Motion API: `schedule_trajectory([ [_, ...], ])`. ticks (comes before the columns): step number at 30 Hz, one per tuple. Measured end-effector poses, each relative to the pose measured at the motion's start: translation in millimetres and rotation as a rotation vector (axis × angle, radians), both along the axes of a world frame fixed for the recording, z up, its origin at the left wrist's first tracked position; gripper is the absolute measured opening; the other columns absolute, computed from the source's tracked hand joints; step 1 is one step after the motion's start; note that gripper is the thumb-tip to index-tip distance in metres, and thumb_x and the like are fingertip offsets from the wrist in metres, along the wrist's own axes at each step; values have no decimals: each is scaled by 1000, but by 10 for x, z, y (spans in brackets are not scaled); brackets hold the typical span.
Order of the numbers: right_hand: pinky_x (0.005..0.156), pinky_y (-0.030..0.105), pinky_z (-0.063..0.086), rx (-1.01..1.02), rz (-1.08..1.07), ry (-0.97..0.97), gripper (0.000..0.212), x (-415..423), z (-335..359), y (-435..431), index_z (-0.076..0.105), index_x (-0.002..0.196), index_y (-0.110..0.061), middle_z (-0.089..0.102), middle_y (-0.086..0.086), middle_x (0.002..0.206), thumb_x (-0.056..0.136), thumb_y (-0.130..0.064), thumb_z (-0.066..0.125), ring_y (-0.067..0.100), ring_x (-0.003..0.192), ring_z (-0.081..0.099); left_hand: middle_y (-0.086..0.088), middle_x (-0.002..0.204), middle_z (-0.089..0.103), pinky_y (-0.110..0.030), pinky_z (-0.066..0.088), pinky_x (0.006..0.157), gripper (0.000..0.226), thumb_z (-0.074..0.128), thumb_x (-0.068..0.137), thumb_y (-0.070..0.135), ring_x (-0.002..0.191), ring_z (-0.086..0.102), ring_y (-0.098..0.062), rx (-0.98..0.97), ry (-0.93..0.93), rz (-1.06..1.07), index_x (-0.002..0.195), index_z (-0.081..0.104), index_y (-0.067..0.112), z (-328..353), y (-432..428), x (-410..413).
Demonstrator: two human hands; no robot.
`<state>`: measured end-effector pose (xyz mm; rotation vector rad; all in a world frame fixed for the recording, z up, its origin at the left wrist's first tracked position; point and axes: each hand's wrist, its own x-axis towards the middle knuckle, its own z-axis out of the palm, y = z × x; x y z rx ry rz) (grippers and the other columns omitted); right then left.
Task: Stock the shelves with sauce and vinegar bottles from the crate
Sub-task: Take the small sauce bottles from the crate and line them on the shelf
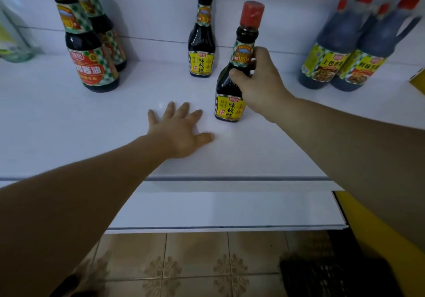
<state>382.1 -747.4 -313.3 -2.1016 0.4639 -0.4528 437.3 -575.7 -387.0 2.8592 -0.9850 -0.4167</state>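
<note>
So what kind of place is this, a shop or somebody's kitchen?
Most likely a small grocery shop. The white shelf holds sauce bottles grouped by type, labels outward; the right hand grips a yellow-label bottle in front of its twin, and a dark crate sits on the tiled floor.

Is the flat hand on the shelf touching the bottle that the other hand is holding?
Apart. The head view shows a strip of bare white shelf between the left hand and the bottle that the right hand grips.
</note>
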Motion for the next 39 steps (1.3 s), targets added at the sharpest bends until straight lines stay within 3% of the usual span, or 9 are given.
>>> schedule_trajectory([
  [7, 72, 15, 43, -101, 15, -4, 43, 330, -83, -175, 39, 136, -17, 54, -7, 112, 97, -27, 55, 14, 102, 54, 7, 161, -7, -59, -7, 114, 80, 13, 79, 80, 147, -13, -20, -13, -79, -7, 149, 3, 42, -99, 26, -26],
  [11, 86, 45, 54, -111, -15, 52, 41, 600, -64, -242, 41, 131, -15, 53, -2, 112, 96, -32, 55, 24, 106, 57, 7, 160, -9, -59, -6, 114, 80, 11, 80, 79, 147, -14, -21, 5, -92, -10, 149, 0, 40, -98, 19, -27],
  [14, 88, 49, 53, -79, -35, 42, 41, 738, -77, -263, 41, 132, -16, 53, -2, 111, 96, -32, 54, 24, 105, 57, 7, 160, -9, -59, -6, 114, 80, 11, 80, 80, 147, -15, -20, -4, -85, -6, 149, 0, 41, -96, 13, -26],
  [19, 88, 47, 53, -91, -70, 29, 42, 885, -115, -306, 40, 134, -17, 57, 2, 121, 97, -33, 52, 24, 106, 58, 8, 160, -8, -58, -7, 114, 81, 11, 78, 80, 146, -15, -19, -25, -83, 0, 149, 1, 41, -90, 29, -30],
  [28, 91, 31, 49, -71, -83, -16, 46, 1071, -177, -464, 38, 140, -16, 58, 4, 126, 98, -29, 51, 21, 109, 57, 7, 160, -4, -59, -3, 114, 84, 6, 74, 82, 147, -12, -20, -48, -116, -1, 148, 3, 41, -125, 5, -48],
  [39, 85, 22, 41, -68, -72, -14, 52, 1277, -200, -543, 29, 147, -15, 54, 4, 134, 100, -27, 48, 16, 109, 52, 7, 160, -5, -60, -3, 113, 81, 6, 76, 80, 147, -12, -21, -51, -131, -3, 146, 2, 41, -135, -5, -41],
])
